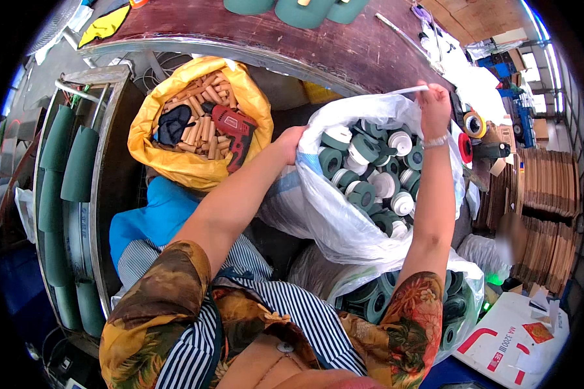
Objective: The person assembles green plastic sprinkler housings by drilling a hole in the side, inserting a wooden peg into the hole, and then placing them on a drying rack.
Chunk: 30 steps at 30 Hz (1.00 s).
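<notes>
A white plastic sack [331, 214] stands open in front of me. It is filled with dark green rolls and white round pieces [383, 185]. My left hand [291, 144] is closed on the sack's left rim. At the far right of its mouth, my right hand [435, 104] is raised, its fingers pinched on the white edge of the sack, which stretches out in a thin band to the left. To the left of the sack, a yellow bag [152, 152] holds many short wooden-coloured tubes [198, 133], with a red power drill [237, 129] and a dark cloth [174, 125] lying on them.
A dark red table [240, 35] crosses the far side, with green rolls [305, 11] on it. A metal rack of green rolls [78, 165] stands at left. Another plastic bag of green rolls [370, 305] is close to my right arm. Stacked cardboard [548, 188] stands at right.
</notes>
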Motion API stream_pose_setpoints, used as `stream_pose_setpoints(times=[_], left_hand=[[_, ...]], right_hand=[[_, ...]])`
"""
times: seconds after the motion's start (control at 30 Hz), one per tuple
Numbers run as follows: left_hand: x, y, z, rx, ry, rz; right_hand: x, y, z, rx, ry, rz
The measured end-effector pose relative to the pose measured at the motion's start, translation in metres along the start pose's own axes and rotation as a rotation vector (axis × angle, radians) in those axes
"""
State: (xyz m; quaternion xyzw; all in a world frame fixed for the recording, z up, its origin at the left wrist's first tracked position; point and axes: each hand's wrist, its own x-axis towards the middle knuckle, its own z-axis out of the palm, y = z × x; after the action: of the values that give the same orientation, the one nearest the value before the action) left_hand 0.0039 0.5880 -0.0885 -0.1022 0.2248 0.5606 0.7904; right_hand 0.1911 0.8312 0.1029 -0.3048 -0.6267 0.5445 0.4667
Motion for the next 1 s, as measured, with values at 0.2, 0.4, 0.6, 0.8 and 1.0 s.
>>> stream_pose_setpoints(times=[0.2,0.4,0.6,0.8,1.0], left_hand=[[0.012,-0.015,-0.033,0.750,0.750,0.702],[-0.033,-0.025,0.017,1.327,0.748,1.445],[-0.066,-0.023,0.086,1.425,0.660,0.830],[0.001,-0.005,0.048,1.599,0.724,0.763],[0.030,0.005,-0.037,-0.061,0.121,-0.081]], right_hand=[[-0.059,0.013,0.065,-1.214,-0.693,-0.718],[-0.045,0.065,0.048,-1.520,-0.760,-0.477],[0.027,0.090,0.078,-1.591,-1.293,0.348],[-0.005,0.082,0.107,-1.811,-0.865,0.281],[-0.035,0.072,0.035,-0.622,-0.279,0.116]])
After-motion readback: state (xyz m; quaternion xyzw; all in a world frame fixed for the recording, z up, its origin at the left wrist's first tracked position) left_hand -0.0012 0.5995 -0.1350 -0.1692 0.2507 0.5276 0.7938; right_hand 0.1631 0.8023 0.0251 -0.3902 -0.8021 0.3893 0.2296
